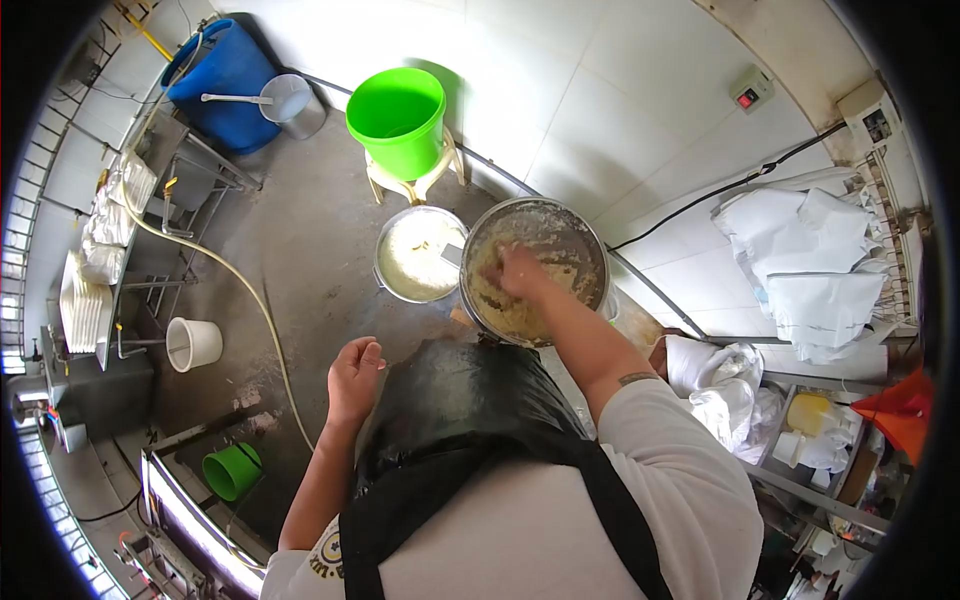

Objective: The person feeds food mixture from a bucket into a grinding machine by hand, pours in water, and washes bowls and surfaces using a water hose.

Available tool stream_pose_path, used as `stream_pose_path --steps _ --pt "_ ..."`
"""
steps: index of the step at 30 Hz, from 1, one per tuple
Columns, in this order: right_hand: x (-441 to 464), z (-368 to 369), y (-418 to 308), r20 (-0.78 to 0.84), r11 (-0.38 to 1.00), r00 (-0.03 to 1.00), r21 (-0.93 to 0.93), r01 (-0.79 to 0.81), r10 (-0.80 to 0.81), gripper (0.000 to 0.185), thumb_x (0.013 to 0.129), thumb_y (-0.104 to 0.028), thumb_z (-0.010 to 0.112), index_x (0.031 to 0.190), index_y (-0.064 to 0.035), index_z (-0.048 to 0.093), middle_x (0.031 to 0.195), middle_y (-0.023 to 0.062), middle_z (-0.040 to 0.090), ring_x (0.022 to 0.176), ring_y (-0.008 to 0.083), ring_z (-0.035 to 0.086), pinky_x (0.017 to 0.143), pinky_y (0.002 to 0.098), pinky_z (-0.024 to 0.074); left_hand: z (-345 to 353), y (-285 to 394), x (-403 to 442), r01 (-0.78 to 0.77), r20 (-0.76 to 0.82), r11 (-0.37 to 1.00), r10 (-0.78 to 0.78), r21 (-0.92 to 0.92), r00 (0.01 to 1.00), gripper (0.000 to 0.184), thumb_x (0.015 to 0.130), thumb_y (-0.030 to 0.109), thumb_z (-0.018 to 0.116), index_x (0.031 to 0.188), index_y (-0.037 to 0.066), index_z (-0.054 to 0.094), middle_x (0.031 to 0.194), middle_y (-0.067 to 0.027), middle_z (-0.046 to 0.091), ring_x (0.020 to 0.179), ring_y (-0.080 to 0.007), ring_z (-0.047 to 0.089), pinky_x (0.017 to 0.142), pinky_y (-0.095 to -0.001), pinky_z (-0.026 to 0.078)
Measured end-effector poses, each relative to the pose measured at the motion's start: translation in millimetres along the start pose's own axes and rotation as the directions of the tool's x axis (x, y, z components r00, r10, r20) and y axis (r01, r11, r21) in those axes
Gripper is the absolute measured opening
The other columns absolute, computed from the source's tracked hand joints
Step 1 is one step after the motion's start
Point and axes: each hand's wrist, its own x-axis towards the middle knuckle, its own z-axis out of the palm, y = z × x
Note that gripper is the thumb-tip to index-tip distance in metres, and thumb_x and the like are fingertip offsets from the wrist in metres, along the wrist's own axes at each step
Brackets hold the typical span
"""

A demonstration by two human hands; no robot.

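Note:
My right hand [519, 270] reaches into a large round metal bowl [487, 322]. Pale, crumbly dough-like mixture [562, 275] covers part of its bottom and sticks to its walls. The fingers of that hand are blurred against the mixture, so their closure is unclear. Away from the bowl, my left hand [355, 376] hangs beside the black apron [450, 385], its fingers curled in and nothing visible in them. Just left of the bowl stands a white-rimmed round container [415, 255] with pale contents, and a flat grey piece [452, 255] lies at its right edge.
A bright green tub [397, 125] sits on a cream stool [455, 165] by the wall. A blue barrel [222, 85] and a metal pot [296, 112] stand farther left. A hose [245, 283] crosses the floor, near a white bucket [194, 344]. Shelving with bags [725, 390] is at right.

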Motion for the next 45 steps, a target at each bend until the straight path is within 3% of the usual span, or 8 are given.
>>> stream_pose_path --steps 3,12,26,30,34,37,41,45 --pt "-28 -20 -6 0.445 0.987 0.889 -0.061 0.15 -0.108 0.08 0.087 -0.054 0.073 0.149 -0.0074 0.055 0.154 0.0303 0.046 0.141 0.0465 0.046 0.119 0.0506 0.0388 6 0 -20 0.003 -0.02 1.0 -0.003 -0.003 1.0 0.034 0.106 0.027 0.064 0.121 -0.003 0.068 0.1 -0.0063 0.073 0.086 -0.0135 0.07 0.075 -0.0282 0.055" --pt "-122 -65 -12 0.326 0.972 0.916 -0.089 -0.218 0.235 0.096 0.084 -0.032 0.077 0.162 -0.0058 0.028 0.155 0.0402 0.036 0.141 0.0495 0.046 0.12 0.0484 0.0393 16 -24 -105 0.111 -0.265 0.992 -0.124 -0.063 0.956 0.033 0.106 0.026 0.064 0.116 -0.005 0.069 0.094 -0.0083 0.072 0.084 -0.0144 0.07 0.078 -0.0298 0.056" --pt "-38 34 28 0.079 0.965 0.977 -0.162 0.208 -0.197 0.04 0.1 -0.031 0.061 0.121 0.0008 0.071 0.12 0.0298 0.069 0.114 0.0461 0.066 0.101 0.0523 0.0523 -44 -68 -182 0.217 -0.547 0.972 -0.135 0.09 0.827 0.034 0.1 0.032 0.067 0.111 0.0 0.074 0.09 -0.0174 0.074 0.084 -0.0294 0.072 0.081 -0.0392 0.056" --pt "-20 11 71 0.224 0.878 0.974 -0.463 0.123 -0.018 0.033 0.092 -0.01 0.056 0.119 0.0051 0.069 0.117 0.0287 0.072 0.112 0.045 0.07 0.096 0.0512 0.055 -104 -147 -221 0.376 -0.715 0.925 -0.229 0.052 0.66 0.038 0.099 0.037 0.067 0.109 0.001 0.076 0.095 -0.0226 0.075 0.093 -0.0375 0.073 0.086 -0.0441 0.056" --pt "-6 -41 93 0.158 0.757 0.974 0.614 -0.224 0.159 0.028 0.091 -0.012 0.066 0.115 0.0018 0.071 0.103 0.0145 0.073 0.095 0.0312 0.069 0.084 0.0451 0.0561 -180 -235 -285 0.565 -0.828 0.825 -0.334 -0.026 0.45 0.043 0.097 0.04 0.066 0.109 0.0 0.075 0.101 -0.0256 0.075 0.1 -0.0411 0.073 0.091 -0.0477 0.056" --pt "-35 -47 52 -0.33 0.88 0.938 0.471 0.062 0.11 0.034 0.093 -0.02 0.07 0.119 0.0012 0.071 0.108 0.0176 0.074 0.098 0.0332 0.07 0.084 0.0474 0.0552 -245 -337 -343 0.635 -0.889 0.753 -0.398 -0.176 0.226 0.05 0.096 0.042 0.067 0.115 -0.005 0.072 0.109 -0.0278 0.074 0.108 -0.0434 0.071 0.097 -0.047 0.055" --pt "-15 -49 117 -0.291 0.969 0.957 -0.237 -0.074 0.002 0.057 0.099 -0.042 0.062 0.136 0.0011 0.063 0.131 0.0226 0.068 0.113 0.0378 0.067 0.095 0.0516 0.0525 -346 -405 -420 0.611 -0.821 0.611 -0.56 -0.503 -0.116 0.078 0.091 0.053 0.074 0.143 -0.002 0.056 0.134 -0.0254 0.066 0.116 -0.0369 0.068 0.102 -0.0467 0.054" --pt "-63 -65 51 -0.309 0.879 0.86 0.389 -0.275 0.406 0.028 0.094 -0.024 0.064 0.107 -0.0019 0.076 0.085 0.0143 0.074 0.073 0.0254 0.07 0.066 0.0425 0.0547 -447 -498 -491 0.251 -0.697 0.655 -0.699 -0.713 -0.157 0.07 0.094 0.051 0.074 0.13 -0.009 0.065 0.122 -0.0198 0.07 0.1 -0.0303 0.07 0.087 -0.0425 0.059"
